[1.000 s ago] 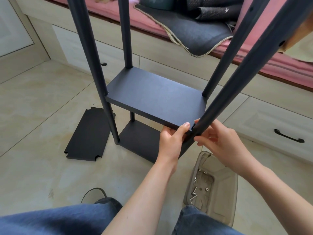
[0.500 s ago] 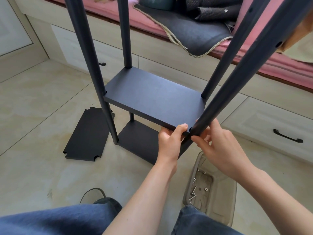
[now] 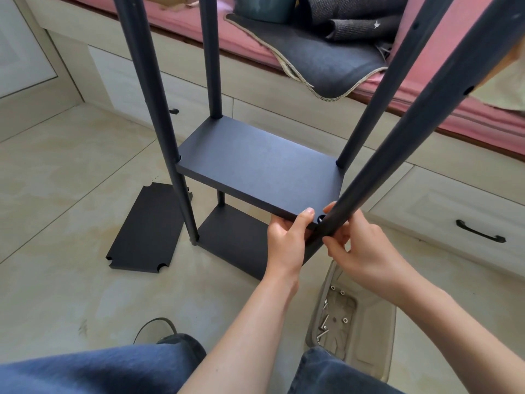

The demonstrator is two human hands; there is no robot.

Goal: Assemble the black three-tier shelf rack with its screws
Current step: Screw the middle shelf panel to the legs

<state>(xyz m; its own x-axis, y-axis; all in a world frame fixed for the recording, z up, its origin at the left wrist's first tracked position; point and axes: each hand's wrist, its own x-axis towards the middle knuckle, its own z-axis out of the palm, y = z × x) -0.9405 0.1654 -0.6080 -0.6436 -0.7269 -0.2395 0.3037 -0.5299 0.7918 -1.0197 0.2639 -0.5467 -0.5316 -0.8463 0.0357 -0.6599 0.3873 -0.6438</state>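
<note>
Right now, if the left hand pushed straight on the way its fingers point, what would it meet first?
The left hand already grips the near edge of the middle shelf board, so it meets that board at once. Past its thumb tip, the near right pole looks next, though depth is unclear.

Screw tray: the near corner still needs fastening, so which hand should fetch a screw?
Probably the right hand: the tray lies right below it, and the left hand grips the shelf corner, steadying it against the pole.
</note>
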